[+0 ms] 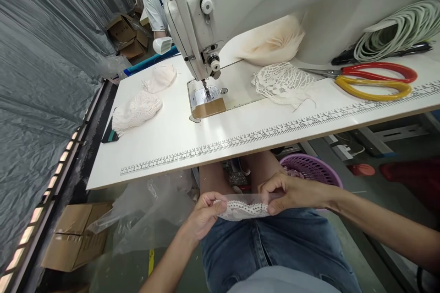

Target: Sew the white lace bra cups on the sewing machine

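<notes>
Over my lap, below the table's front edge, a strip of white lace trim (245, 209) with sheer fabric along it is stretched between my hands. My left hand (205, 215) pinches its left end between thumb and fingers. At the right end, my right hand (283, 194) pinches it the same way. Beyond the table edge stands a sewing machine (192, 23), its needle and presser foot (206, 91) over the metal plate with no fabric under them. A white lace piece (283, 83) lies right of the needle.
Scissors (374, 80) with red and yellow handles lie on the table (172, 128), near coiled pale cord (398, 32). Cream fabric (275, 43) rests under the machine arm, more lace pieces (137, 110) at left. A purple basket (312, 167) stands below; another person (154, 4) is behind.
</notes>
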`<state>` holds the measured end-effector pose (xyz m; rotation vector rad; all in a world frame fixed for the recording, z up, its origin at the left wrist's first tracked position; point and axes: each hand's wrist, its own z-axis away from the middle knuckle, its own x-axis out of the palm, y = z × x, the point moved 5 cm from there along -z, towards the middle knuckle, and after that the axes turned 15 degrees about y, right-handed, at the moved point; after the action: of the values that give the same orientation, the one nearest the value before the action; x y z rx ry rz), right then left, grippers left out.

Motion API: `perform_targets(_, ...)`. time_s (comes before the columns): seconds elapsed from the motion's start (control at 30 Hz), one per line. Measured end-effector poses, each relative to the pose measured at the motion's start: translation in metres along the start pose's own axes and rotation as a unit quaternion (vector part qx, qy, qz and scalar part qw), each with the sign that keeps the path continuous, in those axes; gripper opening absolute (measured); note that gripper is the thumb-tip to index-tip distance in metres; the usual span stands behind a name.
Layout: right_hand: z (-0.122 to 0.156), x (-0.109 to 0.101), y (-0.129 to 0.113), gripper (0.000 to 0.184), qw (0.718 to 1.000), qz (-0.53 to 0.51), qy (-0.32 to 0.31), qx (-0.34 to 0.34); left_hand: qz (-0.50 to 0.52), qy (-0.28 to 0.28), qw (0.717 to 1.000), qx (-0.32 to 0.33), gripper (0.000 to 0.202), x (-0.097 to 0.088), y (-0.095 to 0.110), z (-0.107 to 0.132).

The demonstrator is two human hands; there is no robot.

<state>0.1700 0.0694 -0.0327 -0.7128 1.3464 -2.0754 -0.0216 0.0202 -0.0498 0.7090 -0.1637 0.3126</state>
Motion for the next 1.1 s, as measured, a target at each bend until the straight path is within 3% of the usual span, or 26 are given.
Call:
perform_targets(0.23, 0.006, -0.002, 0.000, 0.027, 1.000, 0.011, -0.022, 0.003, -0.066, -0.021, 0.998, 0.009, 0.039, 0.005, 0.001, -0.004)
perform_targets(0.43, -0.007, 0.014, -0.010, 0.034, 0.996, 0.078, 0.045, -0.010, -0.182, -0.026, 0.982, 0.039, 0.038, 0.019, 0.014, -0.002)
perform_targets(0.63, -0.009, 0.008, -0.014, 0.032, 0.995, 0.085, 0.058, -0.005, -0.220, -0.015, 0.973, 0.070, 0.042, 0.013, 0.018, 0.000)
perform_targets(0.8, -0.015, 0.018, -0.008, 0.036, 0.996, 0.079, 0.030, -0.004, -0.262, -0.018, 0.956, 0.134, 0.032, 0.018, 0.021, 0.002)
perform_targets(1.1, -0.022, 0.022, -0.010, 0.036, 0.994, 0.078, 0.071, 0.018, -0.277, -0.007, 0.937, 0.212, 0.025, 0.018, 0.028, 0.010)
